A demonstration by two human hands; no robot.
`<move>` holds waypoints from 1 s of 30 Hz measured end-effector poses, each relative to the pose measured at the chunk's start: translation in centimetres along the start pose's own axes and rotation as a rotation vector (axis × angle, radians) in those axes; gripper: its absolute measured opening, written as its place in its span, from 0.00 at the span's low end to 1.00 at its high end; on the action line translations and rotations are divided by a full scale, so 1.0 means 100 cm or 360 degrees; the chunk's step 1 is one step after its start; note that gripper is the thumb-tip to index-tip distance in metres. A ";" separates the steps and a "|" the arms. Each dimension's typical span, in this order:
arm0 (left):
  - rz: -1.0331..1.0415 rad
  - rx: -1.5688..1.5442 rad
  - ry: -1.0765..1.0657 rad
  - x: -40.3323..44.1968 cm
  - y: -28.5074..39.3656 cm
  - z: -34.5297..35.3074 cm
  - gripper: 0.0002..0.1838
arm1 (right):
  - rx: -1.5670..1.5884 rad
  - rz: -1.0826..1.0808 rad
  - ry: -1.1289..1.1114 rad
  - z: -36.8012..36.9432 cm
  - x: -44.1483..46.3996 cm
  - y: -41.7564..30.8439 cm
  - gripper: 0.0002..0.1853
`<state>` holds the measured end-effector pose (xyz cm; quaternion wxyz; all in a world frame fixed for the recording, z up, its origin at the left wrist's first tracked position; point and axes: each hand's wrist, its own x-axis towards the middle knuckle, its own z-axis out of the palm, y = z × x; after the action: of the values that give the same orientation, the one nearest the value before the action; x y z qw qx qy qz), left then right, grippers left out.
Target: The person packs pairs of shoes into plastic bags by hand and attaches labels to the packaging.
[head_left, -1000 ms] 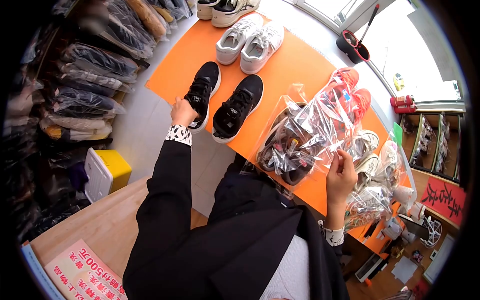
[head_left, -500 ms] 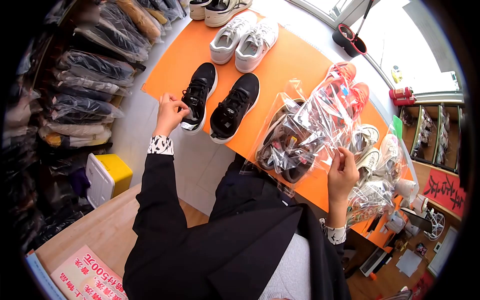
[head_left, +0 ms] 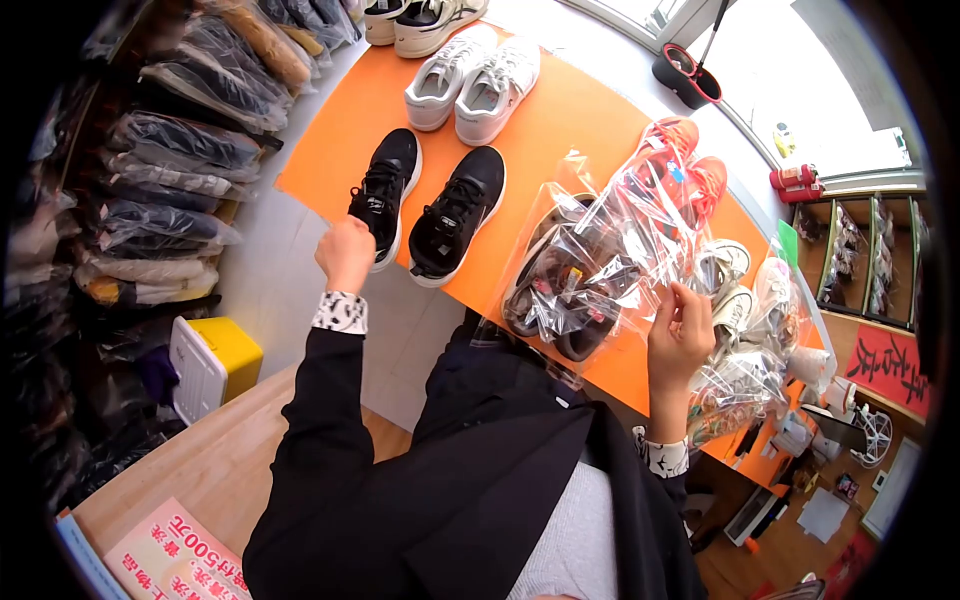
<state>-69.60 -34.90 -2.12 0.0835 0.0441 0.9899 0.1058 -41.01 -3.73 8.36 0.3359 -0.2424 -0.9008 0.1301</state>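
Note:
A pair of black sneakers with white soles, a left one (head_left: 385,195) and a right one (head_left: 460,215), stands on the orange tabletop (head_left: 330,130). My left hand (head_left: 345,255) is closed beside the heel of the left sneaker; its fingertips are turned away, hiding what they hold, if anything. Over on the right, my right hand (head_left: 682,335) pinches the edge of a clear plastic bag (head_left: 625,240). Dark shoes (head_left: 570,290) lie under or inside that bag, and coral-red sneakers (head_left: 700,185) show behind it.
White sneakers (head_left: 485,85) and cream sneakers (head_left: 435,25) stand farther back. More light shoes (head_left: 735,310), some bagged, crowd the right side. Bagged items (head_left: 180,140) fill the left rack, above a yellow-and-white box (head_left: 225,355). A red-rimmed mop bucket (head_left: 690,75) sits near the window.
My left hand has turned over and dropped slightly, its fingers now hidden behind the back of the hand. The right hand stays at the plastic bag. The whole view has shifted a little.

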 end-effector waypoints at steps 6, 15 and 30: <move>0.0386 0.0429 -0.0011 0.002 0.033 0.032 0.32 | -0.0021 -0.0001 0.0025 0.000 0.002 0.001 0.08; 0.0566 0.0025 -0.0260 -0.001 0.031 0.046 0.24 | 0.0023 0.0056 0.0000 -0.001 -0.003 0.003 0.09; 0.0700 -0.0722 -0.0376 -0.018 0.017 -0.027 0.14 | 0.0065 -0.0006 -0.0014 0.007 -0.003 0.007 0.08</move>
<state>-68.16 -33.96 1.15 0.1806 0.2488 0.8914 0.3330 -41.03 -3.30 7.39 0.3370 -0.2331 -0.9000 0.1488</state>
